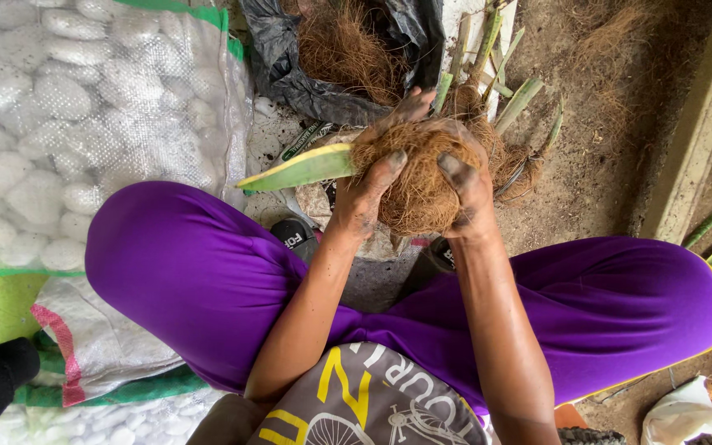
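A: Starting close in, what is seen?

B: Purple trousers [208, 272] are seen nearest. Just past them, a brown fibre ball [418, 177] is held in both hands. The left hand [368, 194] is wrapped round its left side. The right hand [463, 177] is wrapped round its right side.

A: Is much done?

B: It seems partly done. A green leaf [302, 167] is already stuck out of the ball's left side, and the fibre is being pressed round.

A: What is left?

B: Behind the ball, more cut green leaves [500, 70] are waiting. A black bag of loose fibre [348, 49] is there too. Far left of the ball, a sack of white pebbles [67, 115] is seen.
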Motion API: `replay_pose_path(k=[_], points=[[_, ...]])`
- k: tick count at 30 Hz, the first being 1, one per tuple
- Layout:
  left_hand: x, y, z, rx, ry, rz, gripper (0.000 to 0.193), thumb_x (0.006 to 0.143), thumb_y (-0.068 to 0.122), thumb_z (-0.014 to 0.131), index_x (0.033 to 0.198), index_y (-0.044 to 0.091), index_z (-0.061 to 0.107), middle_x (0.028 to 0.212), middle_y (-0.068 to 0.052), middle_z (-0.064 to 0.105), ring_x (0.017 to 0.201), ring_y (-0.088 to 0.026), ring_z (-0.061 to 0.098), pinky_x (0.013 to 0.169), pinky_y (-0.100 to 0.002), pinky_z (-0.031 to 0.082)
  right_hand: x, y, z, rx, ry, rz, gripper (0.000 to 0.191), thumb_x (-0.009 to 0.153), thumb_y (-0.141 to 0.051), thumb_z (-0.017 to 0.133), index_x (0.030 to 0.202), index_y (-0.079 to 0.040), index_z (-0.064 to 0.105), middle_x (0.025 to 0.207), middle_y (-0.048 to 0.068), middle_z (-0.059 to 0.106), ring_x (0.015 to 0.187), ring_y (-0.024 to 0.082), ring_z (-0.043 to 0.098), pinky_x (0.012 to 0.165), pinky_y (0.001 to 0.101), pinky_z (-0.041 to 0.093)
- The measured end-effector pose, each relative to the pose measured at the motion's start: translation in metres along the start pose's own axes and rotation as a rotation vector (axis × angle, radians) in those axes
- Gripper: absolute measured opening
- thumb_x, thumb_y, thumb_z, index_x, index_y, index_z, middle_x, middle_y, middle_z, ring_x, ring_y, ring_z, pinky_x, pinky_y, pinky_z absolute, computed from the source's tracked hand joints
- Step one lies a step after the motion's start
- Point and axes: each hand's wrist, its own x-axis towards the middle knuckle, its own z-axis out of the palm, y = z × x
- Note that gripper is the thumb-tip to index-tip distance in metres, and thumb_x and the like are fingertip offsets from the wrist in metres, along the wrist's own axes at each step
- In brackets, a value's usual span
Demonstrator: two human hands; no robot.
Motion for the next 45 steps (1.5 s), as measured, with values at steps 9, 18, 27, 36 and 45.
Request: replay_pose_path(k=[9,18,27,36,45], points=[[-0.004,-0.025,-0.034,0.318,0.014,0.215,0.066,0.104,0.053,0.054,0.146,0.003,0.049,0.136,-0.017,0.06,0.124,-0.032,0.064,0.101,-0.058,0.06,-0.002,0.0,0.017,-0.908,0.314,-0.33,0.075,0.103,-0.068,0.054,0.16,-0.027,0.027,0.17,0.014,0.006,0.161,0.037,0.014,0.129,0.0618,0.026],[-0.004,-0.008,-0.031,-0.018,-0.042,0.083,0.062,0.108,0.055,0.042,0.141,0.004,0.053,0.13,-0.016,0.064,0.112,-0.031,0.07,0.094,-0.047,0.063,0.004,0.024,0.026,-1.129,0.112,-0.843,0.092,0.075,-0.082,0.065,0.153,-0.037,0.047,0.173,0.006,0.012,0.16,0.031,0.023,0.128,0.0605,0.027],[-0.004,-0.005,-0.004,0.56,-0.049,0.479,0.049,0.101,0.027,0.066,0.144,0.005,0.06,0.155,-0.013,0.056,0.135,-0.025,0.061,0.122,-0.05,0.049,0.009,0.021,0.015,-0.673,0.183,-0.381,0.061,0.087,-0.057,0.081,0.123,-0.009,0.07,0.122,0.013,0.067,0.12,0.031,0.066,0.107,0.0515,0.058],[0.003,-0.015,-0.029,0.407,-0.097,0.458,0.043,0.097,0.021,0.077,0.131,0.0,0.062,0.133,-0.024,0.067,0.125,-0.033,0.068,0.115,-0.052,0.054,0.001,0.012,0.027,-0.72,0.294,-0.209,0.088,0.092,-0.078,0.059,0.149,-0.012,0.049,0.155,0.017,0.048,0.152,0.031,0.042,0.135,0.0637,0.033],[-0.006,-0.004,-0.026,0.24,0.072,0.243,0.042,0.103,0.033,0.06,0.123,-0.003,0.061,0.113,-0.018,0.07,0.094,-0.026,0.073,0.079,-0.04,0.066,0.001,0.02,0.039,-1.129,0.133,-0.839,0.1,0.073,-0.083,0.066,0.159,-0.038,0.042,0.173,0.002,0.005,0.161,0.025,0.018,0.132,0.0503,0.03]])
